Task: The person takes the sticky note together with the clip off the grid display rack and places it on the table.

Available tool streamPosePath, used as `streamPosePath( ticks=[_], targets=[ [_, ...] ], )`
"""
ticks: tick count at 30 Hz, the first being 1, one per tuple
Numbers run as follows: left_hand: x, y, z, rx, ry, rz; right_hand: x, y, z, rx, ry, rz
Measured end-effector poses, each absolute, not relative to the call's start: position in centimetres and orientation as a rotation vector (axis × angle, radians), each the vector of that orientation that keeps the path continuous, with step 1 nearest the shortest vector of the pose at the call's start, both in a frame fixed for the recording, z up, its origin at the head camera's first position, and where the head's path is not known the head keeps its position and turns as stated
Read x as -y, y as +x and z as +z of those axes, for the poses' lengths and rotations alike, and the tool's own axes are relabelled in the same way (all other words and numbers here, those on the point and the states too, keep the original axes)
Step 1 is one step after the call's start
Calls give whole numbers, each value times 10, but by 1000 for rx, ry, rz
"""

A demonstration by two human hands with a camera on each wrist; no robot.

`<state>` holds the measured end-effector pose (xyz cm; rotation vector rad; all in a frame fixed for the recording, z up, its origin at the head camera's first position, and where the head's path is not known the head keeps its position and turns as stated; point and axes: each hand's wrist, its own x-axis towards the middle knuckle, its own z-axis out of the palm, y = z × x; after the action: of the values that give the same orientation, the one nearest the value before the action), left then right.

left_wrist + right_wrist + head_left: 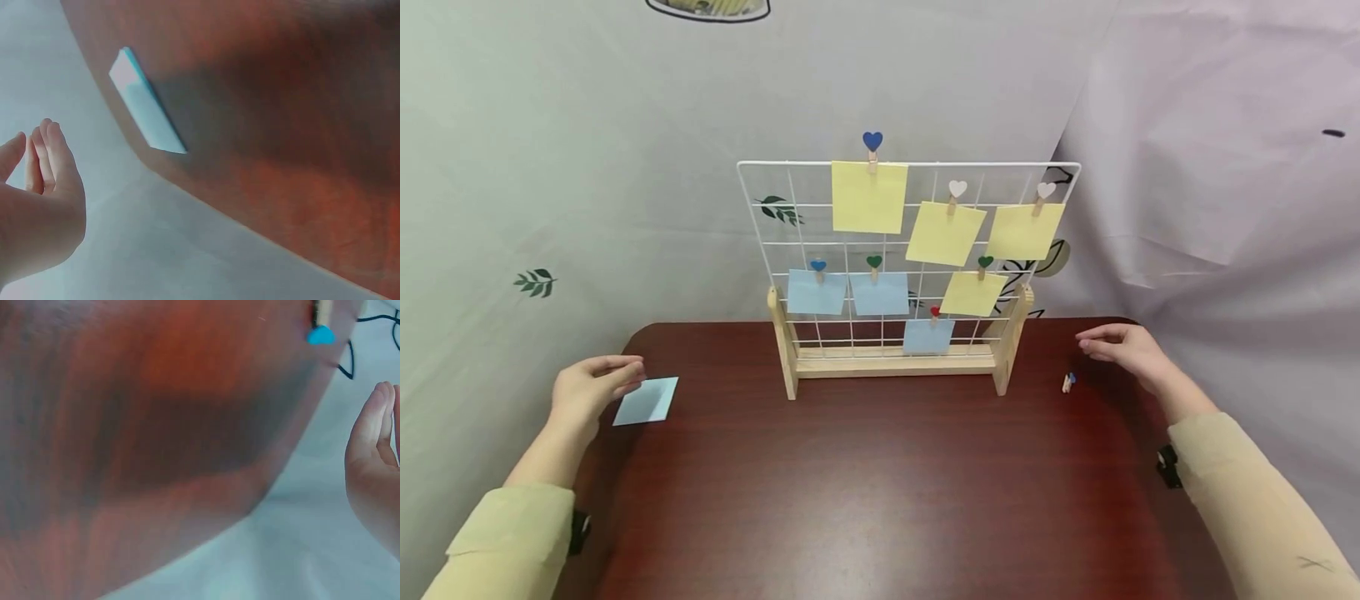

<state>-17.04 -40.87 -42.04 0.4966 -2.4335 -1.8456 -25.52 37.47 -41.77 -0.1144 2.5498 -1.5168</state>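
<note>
Soft light fills the head view — pale glare on the tabletop (872, 467) — while both wrist views look hazy, with broad, blurred shadows.

clip (321, 335), right of rack (895, 367): cropped in right wrist view | left hand (47, 194), left of rack: cropped in left wrist view | drawing (709, 10), up-left of rack: cropped in head view
</note>
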Motion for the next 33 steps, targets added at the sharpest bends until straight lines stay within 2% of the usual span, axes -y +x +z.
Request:
streamPosePath(
  ticks=[7,19,33],
  targets=[
    [390,-175,-399,2304,392,-2080,-370,-260,-392,-2560,-141,-1544],
    [353,-184,-358,2387,180,-2065,-355,-264,-343,-2596,-241,-1689],
    [318,-187,-323,2371,-64,-2049,-330,-251,-281,-2805,-289,-1566]
  ],
)
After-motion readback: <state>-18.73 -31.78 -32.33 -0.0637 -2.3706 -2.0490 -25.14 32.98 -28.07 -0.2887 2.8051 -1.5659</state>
